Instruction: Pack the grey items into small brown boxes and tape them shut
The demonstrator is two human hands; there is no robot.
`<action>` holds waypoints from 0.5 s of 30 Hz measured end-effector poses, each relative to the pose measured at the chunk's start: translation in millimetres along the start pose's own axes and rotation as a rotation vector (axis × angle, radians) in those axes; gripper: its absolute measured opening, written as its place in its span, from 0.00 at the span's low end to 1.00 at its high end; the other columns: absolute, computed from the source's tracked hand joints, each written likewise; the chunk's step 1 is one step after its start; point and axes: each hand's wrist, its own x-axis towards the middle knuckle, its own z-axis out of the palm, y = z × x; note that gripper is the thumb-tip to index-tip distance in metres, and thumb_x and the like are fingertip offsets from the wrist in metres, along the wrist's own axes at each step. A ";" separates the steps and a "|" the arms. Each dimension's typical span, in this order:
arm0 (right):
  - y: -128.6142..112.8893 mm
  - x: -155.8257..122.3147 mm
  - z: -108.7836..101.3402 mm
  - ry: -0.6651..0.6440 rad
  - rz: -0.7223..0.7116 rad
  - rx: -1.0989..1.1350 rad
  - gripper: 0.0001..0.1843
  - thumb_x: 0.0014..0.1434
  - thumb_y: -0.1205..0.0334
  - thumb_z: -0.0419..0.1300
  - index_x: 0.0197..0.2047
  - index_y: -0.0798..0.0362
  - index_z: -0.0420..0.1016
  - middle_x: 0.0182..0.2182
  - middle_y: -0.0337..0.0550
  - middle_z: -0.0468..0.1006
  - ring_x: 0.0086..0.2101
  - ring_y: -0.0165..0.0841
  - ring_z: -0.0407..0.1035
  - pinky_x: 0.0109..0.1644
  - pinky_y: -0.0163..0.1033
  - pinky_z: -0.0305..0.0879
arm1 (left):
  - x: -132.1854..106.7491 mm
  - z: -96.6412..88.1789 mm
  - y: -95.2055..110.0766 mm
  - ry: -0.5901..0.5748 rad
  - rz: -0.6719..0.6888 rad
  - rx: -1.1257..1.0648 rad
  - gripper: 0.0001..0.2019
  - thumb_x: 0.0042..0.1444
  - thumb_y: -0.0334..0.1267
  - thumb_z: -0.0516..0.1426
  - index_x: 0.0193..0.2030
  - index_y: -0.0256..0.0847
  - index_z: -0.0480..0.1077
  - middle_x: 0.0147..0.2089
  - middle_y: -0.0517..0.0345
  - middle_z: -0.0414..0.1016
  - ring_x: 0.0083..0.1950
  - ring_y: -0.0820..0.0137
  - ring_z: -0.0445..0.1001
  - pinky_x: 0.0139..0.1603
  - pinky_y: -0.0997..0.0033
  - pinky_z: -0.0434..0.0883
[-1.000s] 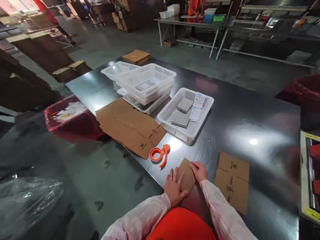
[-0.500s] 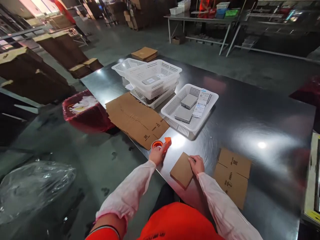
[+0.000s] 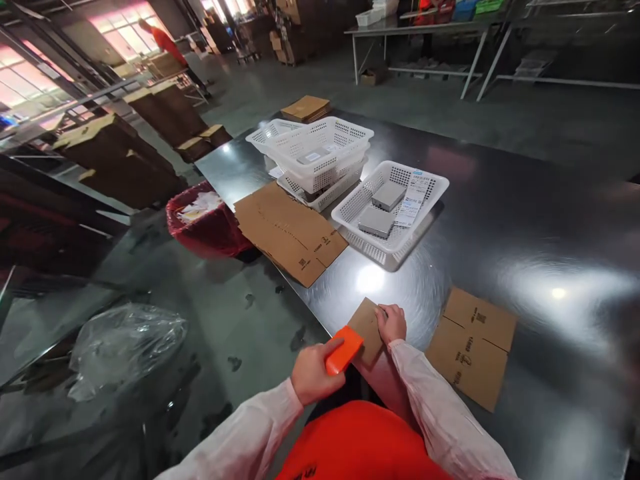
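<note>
My left hand is closed around an orange tape dispenser, held at the near edge of the shiny metal table. Its front end touches a small folded cardboard box lying on the table. My right hand rests on the right side of that box, fingers curled down on it. Both arms wear pale pink sleeves.
A flattened carton lies right of my hands, a larger one to the upper left. A white basket holds two grey boxes and paper labels; stacked white baskets stand behind. A red bin sits beside the table.
My left hand picked the orange tape dispenser off the table and brought it back to the small box. My right hand stayed on the box.
</note>
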 end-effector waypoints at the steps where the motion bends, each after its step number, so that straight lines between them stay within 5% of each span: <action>1: 0.1 0.0 0.3 0.003 -0.001 -0.008 0.17 0.62 0.54 0.54 0.46 0.54 0.79 0.40 0.50 0.76 0.44 0.41 0.63 0.50 0.42 0.60 | -0.6 4.1 3.6 0.013 0.007 0.021 0.33 0.42 0.39 0.57 0.60 0.44 0.70 0.42 0.51 0.80 0.41 0.60 0.77 0.43 0.66 0.71; 5: -3.3 -1.7 -0.8 0.013 0.000 -0.048 0.16 0.62 0.56 0.56 0.47 0.53 0.79 0.40 0.50 0.76 0.44 0.40 0.63 0.48 0.42 0.59 | -1.5 20.7 5.4 -0.062 -0.051 0.143 0.34 0.42 0.39 0.56 0.61 0.46 0.69 0.41 0.48 0.80 0.43 0.54 0.78 0.44 0.60 0.72; 8: -9.4 -4.6 -3.2 0.041 -0.017 -0.092 0.14 0.63 0.56 0.55 0.48 0.49 0.78 0.43 0.48 0.76 0.45 0.40 0.63 0.50 0.46 0.55 | -8.9 43.7 -17.2 -0.119 -0.107 0.172 0.35 0.41 0.39 0.57 0.62 0.48 0.68 0.42 0.49 0.80 0.43 0.53 0.78 0.45 0.57 0.72; 12: -13.3 -7.2 -4.1 0.111 -0.273 -0.206 0.15 0.63 0.64 0.55 0.50 0.42 0.77 0.44 0.43 0.76 0.45 0.37 0.62 0.50 0.46 0.49 | -27.4 89.2 -61.3 -0.011 -0.076 0.101 0.36 0.40 0.37 0.57 0.62 0.44 0.68 0.42 0.49 0.77 0.42 0.61 0.77 0.46 0.63 0.73; 15: -12.9 -7.7 -4.3 0.099 -0.376 -0.233 0.18 0.59 0.70 0.55 0.49 0.42 0.77 0.45 0.43 0.75 0.44 0.36 0.60 0.46 0.43 0.51 | -38.3 109.0 -76.0 0.149 0.000 0.007 0.33 0.40 0.37 0.56 0.59 0.43 0.71 0.37 0.51 0.75 0.37 0.64 0.76 0.41 0.65 0.74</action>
